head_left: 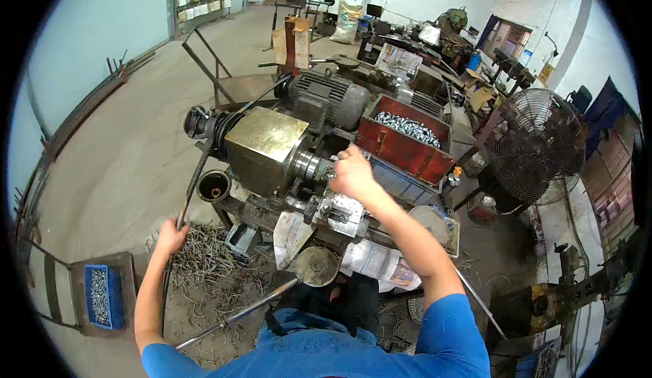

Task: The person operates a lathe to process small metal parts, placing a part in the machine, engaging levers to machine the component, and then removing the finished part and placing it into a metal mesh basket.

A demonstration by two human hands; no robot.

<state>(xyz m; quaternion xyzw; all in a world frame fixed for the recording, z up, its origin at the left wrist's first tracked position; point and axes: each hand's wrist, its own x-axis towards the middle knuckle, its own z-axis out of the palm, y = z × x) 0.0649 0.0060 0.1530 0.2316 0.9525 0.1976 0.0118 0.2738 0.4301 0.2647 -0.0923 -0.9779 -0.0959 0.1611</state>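
At the left my left hand [171, 235] is wrapped round a long dark rod [195, 180], which runs up to the left end of the machine's boxy, brass-coloured headstock [268, 133]. In the middle my right hand [353, 173] is held closed just right of the shiny round spindle nose [309, 167]. Its fingertips point toward the red bin, and what they pinch, if anything, is hidden. Below this hand lies the metal slide [345, 213] of the machine. A red metal bin [407, 148] full of small shiny metal parts [407, 127] stands behind my right hand.
A blue-grey crate [401, 182] sits under the red bin. Curly metal shavings [204, 259] cover the floor at left. A blue crate [112, 296] of small parts stands lower left, a large fan [536, 144] at right. An electric motor [326, 99] sits behind the headstock.
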